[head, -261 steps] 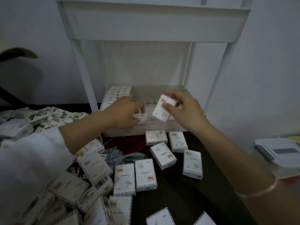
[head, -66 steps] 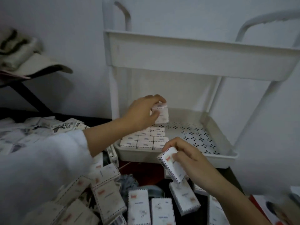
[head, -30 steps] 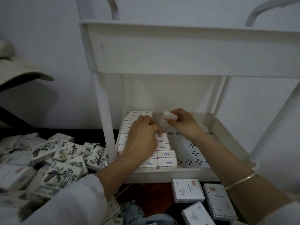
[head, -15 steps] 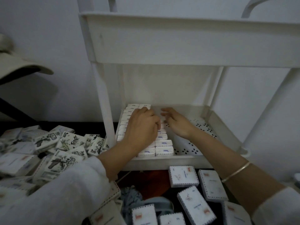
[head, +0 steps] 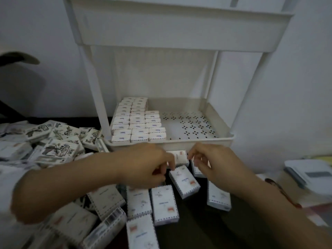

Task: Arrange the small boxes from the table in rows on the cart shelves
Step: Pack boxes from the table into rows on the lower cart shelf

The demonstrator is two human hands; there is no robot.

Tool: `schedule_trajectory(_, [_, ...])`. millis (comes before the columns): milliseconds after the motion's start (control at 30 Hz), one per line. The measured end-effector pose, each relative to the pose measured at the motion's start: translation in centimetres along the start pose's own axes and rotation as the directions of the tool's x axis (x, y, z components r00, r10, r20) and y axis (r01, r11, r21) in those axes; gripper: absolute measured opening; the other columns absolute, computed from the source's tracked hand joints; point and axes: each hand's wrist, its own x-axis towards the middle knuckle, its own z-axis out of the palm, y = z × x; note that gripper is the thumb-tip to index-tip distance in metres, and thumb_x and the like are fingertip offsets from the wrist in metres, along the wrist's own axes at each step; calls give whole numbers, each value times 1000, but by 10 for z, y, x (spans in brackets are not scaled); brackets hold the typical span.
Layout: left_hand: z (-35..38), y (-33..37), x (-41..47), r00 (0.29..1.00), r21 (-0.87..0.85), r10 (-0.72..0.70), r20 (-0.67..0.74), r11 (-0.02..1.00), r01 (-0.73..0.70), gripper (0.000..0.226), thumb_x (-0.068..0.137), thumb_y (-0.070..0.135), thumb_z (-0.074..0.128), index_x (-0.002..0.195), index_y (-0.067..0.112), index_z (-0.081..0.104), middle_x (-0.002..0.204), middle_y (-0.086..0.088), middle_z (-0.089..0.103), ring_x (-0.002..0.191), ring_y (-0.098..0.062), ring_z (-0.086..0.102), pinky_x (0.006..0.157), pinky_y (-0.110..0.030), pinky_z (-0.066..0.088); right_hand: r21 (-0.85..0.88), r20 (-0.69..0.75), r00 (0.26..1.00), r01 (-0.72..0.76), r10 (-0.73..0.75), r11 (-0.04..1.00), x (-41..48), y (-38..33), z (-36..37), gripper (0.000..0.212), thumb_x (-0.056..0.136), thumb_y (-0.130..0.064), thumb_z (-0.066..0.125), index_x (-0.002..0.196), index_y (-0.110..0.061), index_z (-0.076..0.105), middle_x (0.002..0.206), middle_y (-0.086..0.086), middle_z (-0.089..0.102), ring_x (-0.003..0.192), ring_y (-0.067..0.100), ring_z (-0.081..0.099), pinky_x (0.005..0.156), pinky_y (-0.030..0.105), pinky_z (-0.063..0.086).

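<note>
The white cart's lower shelf [head: 188, 126] holds three rows of small white boxes [head: 138, 121] packed on edge at its left side; the third row is shorter. Many loose small boxes [head: 164, 203] lie flat on the dark table below the shelf. My left hand [head: 145, 164] and my right hand [head: 210, 162] hover over these boxes just in front of the shelf rim, fingers curled and apart. Between the two hands lies a box [head: 180, 156], with the fingertips at its edges. Both hands are blurred, and I cannot tell whether either grips anything.
A heap of boxes with black drawings [head: 53, 139] fills the table's left. The cart's upper shelf [head: 179, 27] overhangs the lower one. The lower shelf's right half is bare perforated floor. A white device [head: 309, 175] sits at the right edge. A wall stands behind.
Both hands have pulled out of the lower shelf and come down to the loose boxes on the table. The box the right hand carried now stands in the third row.
</note>
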Motion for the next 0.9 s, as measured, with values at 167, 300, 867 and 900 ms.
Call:
schedule_trajectory(167, [24,10,-9,990,139,-40,139,990,21,54,87,60,55,129,27,53,119,8,58,109,-9,47,93,-33,45,-160,11,990,-135,139,978,-23,-6,15,25,97,-26,54,119,-37,57,109,-9,60,91,5,54,80,22,47])
schedule_trajectory(300, [32,7,-10,987,87,-46,153,996,33,64,83,67,56,133,28,52,120,9,58,108,-9,44,93,-31,42,-282,-126,977,-199,170,938,-34,-17,38,33,97,-51,39,111,-32,61,92,-10,60,84,6,48,76,26,42])
schedule_trajectory(867, [26,6,-12,993,-580,-115,26,808,109,38,81,20,77,112,30,58,105,10,65,94,-9,64,87,-35,54,33,-294,949,-110,114,993,-35,-18,51,59,87,-48,50,141,-25,49,114,-8,52,94,3,48,75,19,44])
schedule_trajectory(900, [24,6,-11,992,-625,-121,33,772,114,37,82,18,75,112,30,58,104,7,66,92,-12,65,85,-36,56,60,-317,941,-102,116,993,-34,-16,49,59,86,-50,48,140,-25,50,111,-8,53,89,3,49,71,18,45])
